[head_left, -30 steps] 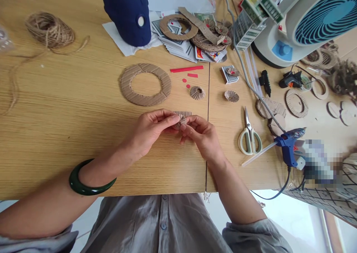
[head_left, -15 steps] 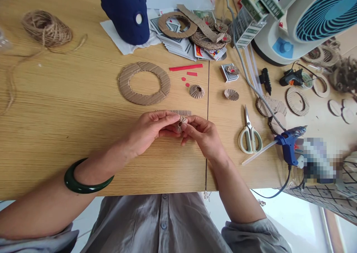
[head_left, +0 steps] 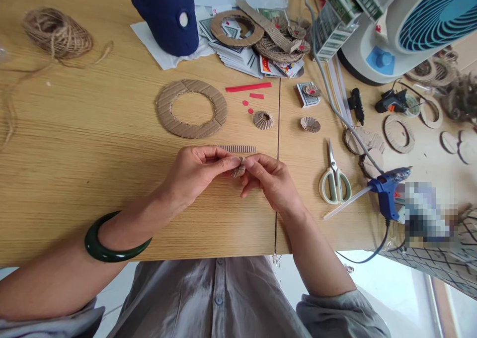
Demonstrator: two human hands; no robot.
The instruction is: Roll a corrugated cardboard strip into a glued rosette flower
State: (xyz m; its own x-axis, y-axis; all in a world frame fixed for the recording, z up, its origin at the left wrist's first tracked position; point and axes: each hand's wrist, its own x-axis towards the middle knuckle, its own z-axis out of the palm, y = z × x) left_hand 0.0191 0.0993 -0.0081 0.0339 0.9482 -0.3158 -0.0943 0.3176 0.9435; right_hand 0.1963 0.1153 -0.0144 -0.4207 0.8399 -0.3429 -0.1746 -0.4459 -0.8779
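Between my fingertips is a small corrugated cardboard rosette [head_left: 239,169], partly hidden by the thumbs. My left hand [head_left: 199,173] pinches its left side, and my right hand [head_left: 270,181] grips its right edge between thumb and fingers. Just beyond the hands lies a corrugated cardboard strip [head_left: 238,149]. Farther up are a pleated rosette [head_left: 264,120], two red paper dots [head_left: 250,111] and red paper strips [head_left: 249,87]. A second rosette [head_left: 310,125] sits to the right. A flat cardboard ring [head_left: 167,110] rests at the upper left of the hands.
Scissors [head_left: 334,179] and a blue glue gun [head_left: 385,191] lie to the right, with a grey cable [head_left: 335,112] running past them. A fan [head_left: 387,40], a dark blue cylinder [head_left: 166,20], playing cards [head_left: 238,59] and a twine ball [head_left: 57,34] stand farther back.
The rosette has been tilted in my fingers, so its centre opening no longer faces up. My left fingers have shifted slightly, and more of the corrugated strip shows behind them.
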